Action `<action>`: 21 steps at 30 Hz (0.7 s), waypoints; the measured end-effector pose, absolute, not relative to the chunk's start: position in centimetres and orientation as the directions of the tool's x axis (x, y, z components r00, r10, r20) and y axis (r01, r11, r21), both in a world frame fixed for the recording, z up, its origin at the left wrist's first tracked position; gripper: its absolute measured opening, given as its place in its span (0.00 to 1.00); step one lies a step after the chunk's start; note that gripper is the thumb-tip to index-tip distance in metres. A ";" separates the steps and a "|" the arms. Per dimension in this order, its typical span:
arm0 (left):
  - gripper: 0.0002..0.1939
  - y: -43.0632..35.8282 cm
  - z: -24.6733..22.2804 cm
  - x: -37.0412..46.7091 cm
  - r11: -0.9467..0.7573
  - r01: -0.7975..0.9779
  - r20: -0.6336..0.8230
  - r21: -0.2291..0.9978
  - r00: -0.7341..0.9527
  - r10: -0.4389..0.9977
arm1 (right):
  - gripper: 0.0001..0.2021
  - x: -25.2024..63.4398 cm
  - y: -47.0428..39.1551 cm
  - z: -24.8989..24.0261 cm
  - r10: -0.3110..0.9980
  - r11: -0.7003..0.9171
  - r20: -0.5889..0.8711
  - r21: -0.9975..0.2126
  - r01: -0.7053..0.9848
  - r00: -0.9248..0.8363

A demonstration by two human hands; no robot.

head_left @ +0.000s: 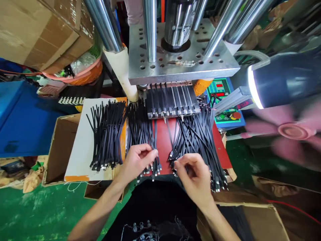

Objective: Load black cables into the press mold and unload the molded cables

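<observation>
My left hand is closed, thumb against fingertips, over the front of the middle pile of black cables. Whatever sits in that pinch is too small to make out. At the near left edge of the right pile of black cables, my right hand pinches the end of a black cable between thumb and forefinger. Behind both hands is a slotted black mould block. Black cables lie in its left slots, plugs toward me; bare metal strips show in several right slots.
Above the block hangs a thick steel press plate with steel columns. A bundle of cables lies on a white board at left. To the right are a control panel and a spinning pink fan. Cardboard boxes flank the red table.
</observation>
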State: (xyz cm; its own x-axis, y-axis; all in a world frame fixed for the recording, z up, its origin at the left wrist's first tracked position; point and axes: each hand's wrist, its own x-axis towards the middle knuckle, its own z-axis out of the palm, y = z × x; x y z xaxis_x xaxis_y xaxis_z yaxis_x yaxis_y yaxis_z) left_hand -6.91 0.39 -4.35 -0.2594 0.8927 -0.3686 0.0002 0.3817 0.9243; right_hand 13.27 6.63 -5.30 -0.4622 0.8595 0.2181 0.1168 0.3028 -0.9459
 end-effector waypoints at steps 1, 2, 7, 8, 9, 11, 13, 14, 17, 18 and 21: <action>0.17 0.1 -4.2 -6.1 0.377 -0.085 -0.386 0.922 -0.213 0.897 | 0.06 12.8 6.1 -5.4 0.846 0.289 0.213 -0.954 0.085 -0.488; 0.17 -0.1 -4.2 -5.4 0.365 -0.148 -0.388 0.919 -0.184 0.903 | 0.07 12.5 5.7 -5.6 0.829 0.271 0.203 -0.961 0.057 -0.521; 0.16 -0.9 -3.8 -3.3 0.263 -0.202 -0.295 0.943 -0.147 0.944 | 0.10 12.9 5.1 -5.5 0.813 0.199 0.129 -0.978 0.063 -0.567; 0.16 -0.9 -3.8 -3.2 0.248 -0.178 -0.275 0.952 -0.151 0.949 | 0.10 13.3 5.2 -5.3 0.812 0.196 0.122 -0.978 0.069 -0.571; 0.16 -1.0 -3.7 -3.2 0.230 -0.138 -0.251 0.963 -0.161 0.955 | 0.10 13.8 5.5 -5.1 0.800 0.194 0.117 -0.979 0.068 -0.588; 0.15 -1.0 -3.7 -3.1 0.188 -0.025 -0.189 0.982 -0.184 0.965 | 0.10 14.6 6.2 -4.6 0.726 0.185 0.094 -0.981 0.063 -0.681; 0.14 -1.3 -3.9 -2.8 0.154 0.086 -0.137 0.984 -0.180 0.974 | 0.09 15.2 7.1 -4.2 0.663 0.133 0.014 -0.986 0.100 -0.748; 0.14 -1.5 -4.1 -2.5 0.148 0.128 -0.126 0.981 -0.166 0.978 | 0.08 15.3 7.5 -4.1 0.660 0.087 -0.039 -0.988 0.128 -0.750; 0.14 -2.5 -5.0 -1.6 0.160 0.196 -0.144 0.967 -0.096 0.985 | 0.09 15.2 8.1 -4.4 0.730 -0.087 -0.155 -0.987 0.134 -0.666; 0.15 -2.7 -5.3 -1.3 0.171 0.209 -0.159 0.963 -0.072 0.985 | 0.11 14.9 8.1 -4.6 0.751 -0.122 -0.167 -0.986 0.114 -0.639; 0.07 -2.2 -5.1 -1.4 0.192 0.229 -0.176 0.954 -0.092 0.980 | 0.16 14.3 7.5 -5.2 0.791 -0.123 -0.137 -0.990 0.065 -0.597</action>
State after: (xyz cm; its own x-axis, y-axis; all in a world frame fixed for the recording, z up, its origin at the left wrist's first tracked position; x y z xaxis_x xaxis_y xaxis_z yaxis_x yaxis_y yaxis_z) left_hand -1.39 -2.23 -5.09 -0.0916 0.9802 -0.1756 0.2293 0.1923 0.9542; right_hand 14.30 7.49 -5.21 -0.5967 0.7907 -0.1372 0.0649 -0.1228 -0.9903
